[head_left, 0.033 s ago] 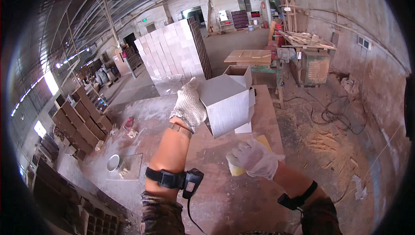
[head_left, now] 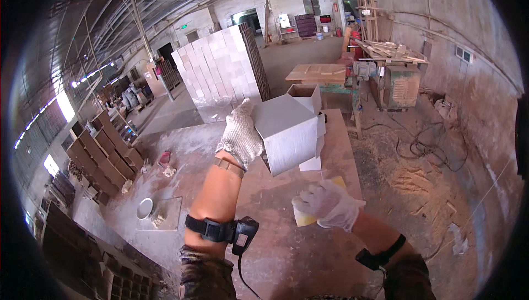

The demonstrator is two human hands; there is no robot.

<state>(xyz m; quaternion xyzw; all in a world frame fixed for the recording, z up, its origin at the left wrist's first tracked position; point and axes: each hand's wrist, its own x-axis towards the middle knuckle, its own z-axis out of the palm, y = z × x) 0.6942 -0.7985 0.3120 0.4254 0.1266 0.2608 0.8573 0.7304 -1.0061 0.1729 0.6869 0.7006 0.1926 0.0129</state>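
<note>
A white box (head_left: pixel 293 143) with a greyish top face is held tilted above the work table (head_left: pixel 237 223). My left hand (head_left: pixel 242 134), in a knitted glove, grips its left side; part of the fingers is hidden there. Lower right of the box, my right hand (head_left: pixel 325 203), in a thin whitish glove, is closed around a yellow pad (head_left: pixel 304 218) that shows on both sides of the fingers. The pad is apart from the box. Right behind the held box stands another box (head_left: pixel 311 98), open at the top and brown inside.
Left on the table are a white bowl (head_left: pixel 145 208) on a board and a crumpled pinkish cloth (head_left: pixel 165 158). Brown boxes (head_left: pixel 99 151) are stacked at the left. Beyond the table rises a tall stack of pale boxes (head_left: pixel 217 65). Cables (head_left: pixel 427 145) and sawdust lie on the right floor.
My right hand has shifted slightly right with the yellow pad, which is tilted a little differently. My left hand and the white box have hardly moved.
</note>
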